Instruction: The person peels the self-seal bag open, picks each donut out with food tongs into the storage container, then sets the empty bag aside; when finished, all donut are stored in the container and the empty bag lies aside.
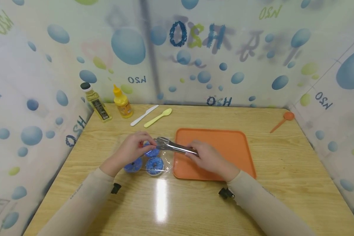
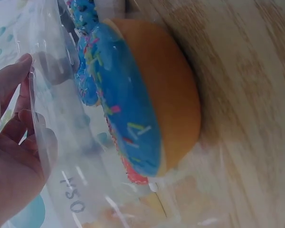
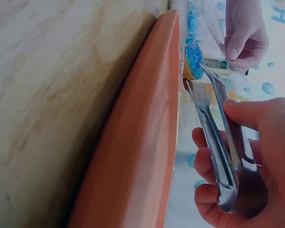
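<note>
My left hand [image 1: 130, 149] pinches the edge of a clear plastic bag [image 2: 66, 161], lifting it above the table. Several doughnuts with blue icing and sprinkles lie in the bag, one doughnut [image 1: 154, 166] near its right side. A red-iced piece [image 2: 135, 172] shows partly behind the large blue doughnut [image 2: 128, 95] in the left wrist view. Metal tongs [image 1: 178, 148] are gripped in my right hand [image 1: 209, 158], their tips beside the bag and close to my left fingers. In the right wrist view the tong arms stand slightly apart with nothing between the tips.
An orange tray [image 1: 224, 144] lies right of the bag, under my right hand. Behind stand an oil bottle [image 1: 98, 105] and a yellow squeeze bottle [image 1: 123, 104]. A white knife [image 1: 144, 115] and yellow spoon [image 1: 157, 118] lie beside them. An orange spoon [image 1: 288, 116] is at far right.
</note>
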`<state>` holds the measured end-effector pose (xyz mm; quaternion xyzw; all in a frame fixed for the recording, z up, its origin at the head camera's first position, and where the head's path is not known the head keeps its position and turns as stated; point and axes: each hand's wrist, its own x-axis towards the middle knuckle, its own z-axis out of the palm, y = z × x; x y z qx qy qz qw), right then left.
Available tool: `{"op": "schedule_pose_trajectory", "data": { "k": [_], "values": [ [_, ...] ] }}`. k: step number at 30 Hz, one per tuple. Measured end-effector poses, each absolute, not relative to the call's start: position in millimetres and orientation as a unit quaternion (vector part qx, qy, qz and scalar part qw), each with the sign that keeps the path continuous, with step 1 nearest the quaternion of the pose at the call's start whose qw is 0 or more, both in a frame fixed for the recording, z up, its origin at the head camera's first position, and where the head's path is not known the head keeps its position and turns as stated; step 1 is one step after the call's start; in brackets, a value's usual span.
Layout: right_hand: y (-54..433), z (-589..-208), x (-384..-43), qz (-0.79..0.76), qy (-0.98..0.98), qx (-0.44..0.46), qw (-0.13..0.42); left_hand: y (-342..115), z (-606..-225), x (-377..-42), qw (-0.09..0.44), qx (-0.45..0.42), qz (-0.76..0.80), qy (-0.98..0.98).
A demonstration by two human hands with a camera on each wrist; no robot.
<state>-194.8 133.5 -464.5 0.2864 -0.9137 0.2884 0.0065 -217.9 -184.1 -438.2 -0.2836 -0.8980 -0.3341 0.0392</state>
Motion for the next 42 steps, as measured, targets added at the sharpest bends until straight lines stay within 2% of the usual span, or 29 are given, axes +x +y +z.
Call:
{"op": "schedule_pose_trajectory", "data": {
  "k": [11,42],
  "values": [
    [127.1,-453.0,-189.2,0.247,-0.926,0.283,-0.042,-184.4,-441.8,-219.8,0.049,-0.292,-0.343,-0.892],
    [125.7,-464.0,-188.4,0.238,-0.921,0.309,-0.007,-183.5,-438.6,-216.9,0.039,-0.279,-0.334,-0.899]
  ]
}}
